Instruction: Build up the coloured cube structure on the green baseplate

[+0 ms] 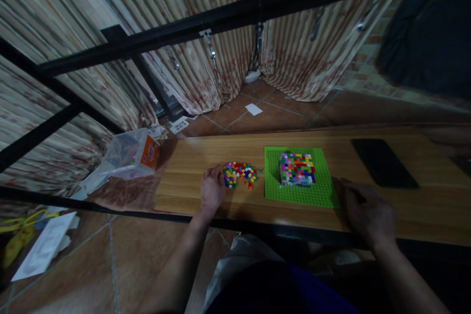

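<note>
My left hand (212,189) lies on the wooden table with its fingers spread at the left edge of a pile of small toy bricks (239,172) in many colours. A green baseplate (272,189) lies to the right of the pile. On it stands a low block built of multicoloured toy bricks (297,169). My right hand (370,213) rests by the baseplate's right edge, fingers loosely bent with a dark gap between finger and thumb. It is dim and slightly blurred there, and I see nothing held in it. Whether its fingertips touch the baseplate I cannot tell.
A dark flat slab (384,163) lies on the table (176,171) to the right. Beyond the table's left end, a clear plastic tub (127,154) with an orange label stands on the floor. A black metal bar (235,12) crosses in front of the curtains.
</note>
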`<action>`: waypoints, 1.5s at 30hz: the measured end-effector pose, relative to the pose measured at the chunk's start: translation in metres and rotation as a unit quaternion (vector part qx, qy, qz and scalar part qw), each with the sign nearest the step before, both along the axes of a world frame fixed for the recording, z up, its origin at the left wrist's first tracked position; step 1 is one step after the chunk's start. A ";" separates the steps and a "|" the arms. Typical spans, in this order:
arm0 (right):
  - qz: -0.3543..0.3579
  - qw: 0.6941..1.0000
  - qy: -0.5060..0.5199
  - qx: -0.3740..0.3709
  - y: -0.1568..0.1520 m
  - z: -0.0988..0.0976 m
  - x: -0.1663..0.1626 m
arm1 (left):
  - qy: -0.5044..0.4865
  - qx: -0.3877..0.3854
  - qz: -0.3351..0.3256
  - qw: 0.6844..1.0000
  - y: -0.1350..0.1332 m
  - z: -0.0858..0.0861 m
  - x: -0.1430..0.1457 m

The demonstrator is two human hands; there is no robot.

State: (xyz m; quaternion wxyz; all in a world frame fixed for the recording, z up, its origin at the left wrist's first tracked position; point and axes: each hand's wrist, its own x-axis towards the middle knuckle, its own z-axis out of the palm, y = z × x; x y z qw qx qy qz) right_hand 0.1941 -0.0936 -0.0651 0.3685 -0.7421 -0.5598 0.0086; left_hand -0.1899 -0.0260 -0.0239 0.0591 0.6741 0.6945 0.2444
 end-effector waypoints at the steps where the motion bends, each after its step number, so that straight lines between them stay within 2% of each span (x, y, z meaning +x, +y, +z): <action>1: -0.005 1.000 -0.002 -0.003 0.000 0.000 0.000 | 0.009 -0.006 0.001 1.000 0.002 0.000 0.001; 7: -0.007 1.000 -0.007 -0.013 -0.001 -0.001 0.000 | 0.008 -0.029 -0.007 1.000 0.000 0.001 0.009; 11: 0.001 1.000 -0.009 -0.019 -0.002 0.002 0.000 | -0.063 -0.047 -0.017 0.997 -0.004 0.000 0.013; 16: 0.010 1.000 -0.012 -0.011 -0.001 0.003 0.000 | -0.161 -0.060 -0.079 0.982 -0.008 -0.002 0.016; 20: -0.004 1.000 -0.005 -0.020 -0.001 0.002 0.000 | -0.193 -0.058 -0.071 0.977 -0.003 0.000 0.014; 25: -0.002 1.000 -0.009 -0.018 -0.001 0.002 0.000 | -0.111 -0.044 -0.050 0.992 0.013 0.006 0.015; 31: -0.006 1.000 -0.020 -0.003 0.000 0.000 0.001 | 0.032 -0.082 -0.028 0.996 0.022 0.013 0.026; 39: 0.007 1.000 -0.023 -0.001 0.000 0.000 0.000 | 0.071 -0.112 -0.007 0.991 0.023 0.019 0.036; 45: 0.001 1.000 -0.013 -0.001 0.001 -0.001 0.000 | 0.090 -0.093 -0.025 0.991 0.022 0.017 0.034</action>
